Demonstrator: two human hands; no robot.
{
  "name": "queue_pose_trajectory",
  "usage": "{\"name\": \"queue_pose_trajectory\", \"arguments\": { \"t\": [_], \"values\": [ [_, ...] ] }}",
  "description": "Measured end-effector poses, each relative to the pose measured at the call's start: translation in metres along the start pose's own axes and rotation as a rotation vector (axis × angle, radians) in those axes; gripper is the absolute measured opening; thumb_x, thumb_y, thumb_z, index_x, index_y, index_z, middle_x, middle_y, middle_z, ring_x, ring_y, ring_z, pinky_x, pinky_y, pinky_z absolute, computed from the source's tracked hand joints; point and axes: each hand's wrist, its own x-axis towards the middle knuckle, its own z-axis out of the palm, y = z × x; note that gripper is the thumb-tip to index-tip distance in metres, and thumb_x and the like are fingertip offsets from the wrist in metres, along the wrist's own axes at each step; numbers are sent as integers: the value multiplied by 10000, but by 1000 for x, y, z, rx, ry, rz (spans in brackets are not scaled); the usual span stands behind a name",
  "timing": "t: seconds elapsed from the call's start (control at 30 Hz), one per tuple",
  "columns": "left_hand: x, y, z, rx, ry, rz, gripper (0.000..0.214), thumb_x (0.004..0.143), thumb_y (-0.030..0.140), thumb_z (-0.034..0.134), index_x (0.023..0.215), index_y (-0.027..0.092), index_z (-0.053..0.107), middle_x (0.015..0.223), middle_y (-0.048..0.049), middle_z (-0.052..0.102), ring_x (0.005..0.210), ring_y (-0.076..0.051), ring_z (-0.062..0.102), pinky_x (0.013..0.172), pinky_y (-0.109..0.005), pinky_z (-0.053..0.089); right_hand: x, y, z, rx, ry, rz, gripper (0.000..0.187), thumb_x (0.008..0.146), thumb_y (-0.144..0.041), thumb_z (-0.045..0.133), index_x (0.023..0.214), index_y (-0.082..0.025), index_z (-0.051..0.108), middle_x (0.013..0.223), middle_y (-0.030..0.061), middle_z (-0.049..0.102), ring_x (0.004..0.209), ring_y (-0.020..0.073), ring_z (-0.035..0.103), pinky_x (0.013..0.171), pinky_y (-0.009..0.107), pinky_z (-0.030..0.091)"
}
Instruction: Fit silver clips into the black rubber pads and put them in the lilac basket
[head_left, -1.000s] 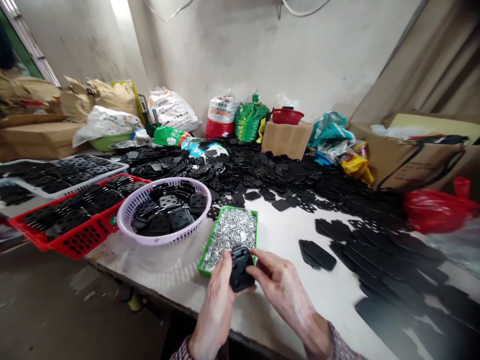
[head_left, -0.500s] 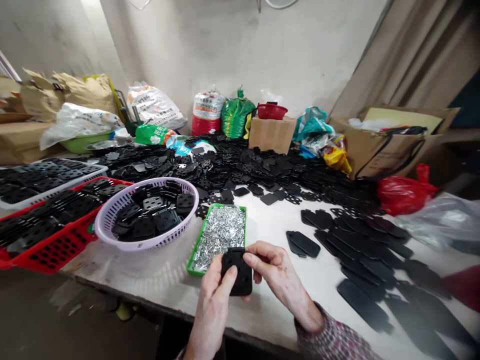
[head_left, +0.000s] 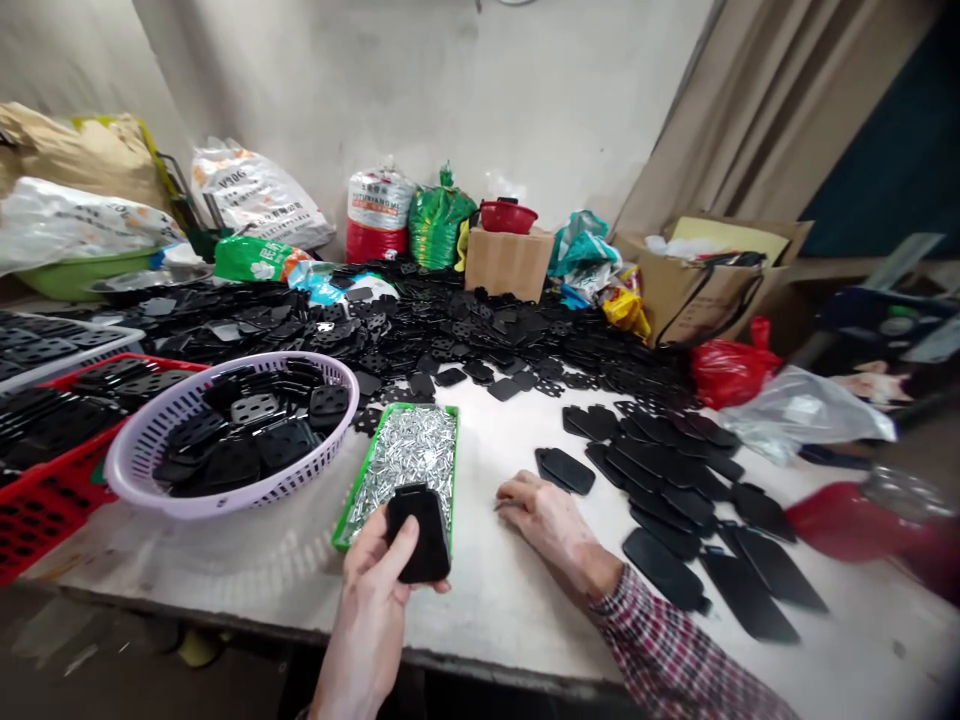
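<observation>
My left hand is closed on a flat black plastic plate with rounded corners and a tab on its top edge, the thumb lying across its face. Just behind it a green tray holds a heap of small silvery metal pins, partly hidden by the plate. My right hand is low over the white tabletop, right of the tray, its fingers curled together; whatever they hold, if anything, is too small to name. Two overlapping black plates lie just beyond that hand.
A lilac basket full of black plates stands left, beside a red crate of more. Loose black plates spread over the right side. A large pile covers the back, before bags and a cardboard box.
My right hand has left the black plate and moved right, down to the tabletop. My left hand keeps the plate, which now shows a plainer face. The view has turned rightward.
</observation>
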Motion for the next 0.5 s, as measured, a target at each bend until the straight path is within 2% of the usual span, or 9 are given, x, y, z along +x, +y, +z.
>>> {"name": "queue_pose_trajectory", "arguments": {
  "t": [0.1, 0.2, 0.27, 0.33, 0.4, 0.5],
  "values": [
    [-2, -3, 2, 32, -4, 1, 283, 797, 368, 714, 1019, 194, 686, 960, -41, 667, 704, -167, 602, 505, -276, 538, 2, -1, 13, -20, 1, -37, 182, 903, -129, 516, 831, -177, 677, 900, 40, 616, 758, 163, 599, 671, 249, 412],
    [-3, -4, -1, 88, 89, 29, 384, 748, 404, 747, 1073, 215, 673, 1068, -52, 668, 750, -192, 632, 512, -283, 549, 2, -4, 10, 89, 40, -45, 163, 915, -136, 467, 842, -169, 610, 847, 39, 586, 689, 161, 557, 623, 257, 402],
    [-4, -5, -4, 143, 152, 37, 475, 725, 432, 759, 1141, 229, 652, 1139, -56, 654, 778, -206, 649, 551, -303, 575, 0, -13, 1, 363, 65, -21, 148, 944, -199, 465, 847, -180, 575, 750, 8, 553, 625, 152, 533, 586, 251, 402],
    [-5, -7, -4, 212, 149, 30, 507, 747, 456, 736, 1192, 238, 627, 1123, -52, 656, 786, -209, 650, 578, -311, 588, -3, -28, -8, 705, 57, -12, 153, 951, -287, 519, 849, -186, 572, 670, -24, 526, 586, 140, 526, 578, 240, 413],
    [-5, -8, 0, 278, 67, 31, 435, 792, 469, 692, 1150, 229, 637, 1020, -44, 667, 790, -213, 632, 561, -304, 583, -5, -46, -16, 944, 29, -41, 158, 922, -320, 598, 847, -181, 596, 653, -29, 541, 587, 131, 537, 596, 234, 433],
    [-7, -7, 6, 316, -39, 59, 325, 820, 460, 660, 1029, 211, 656, 882, -31, 658, 785, -216, 600, 514, -285, 564, -4, -67, -19, 1142, 17, -77, 155, 884, -324, 672, 958, -188, 663, 745, -15, 588, 596, 116, 545, 584, 224, 455]
  ]
}}
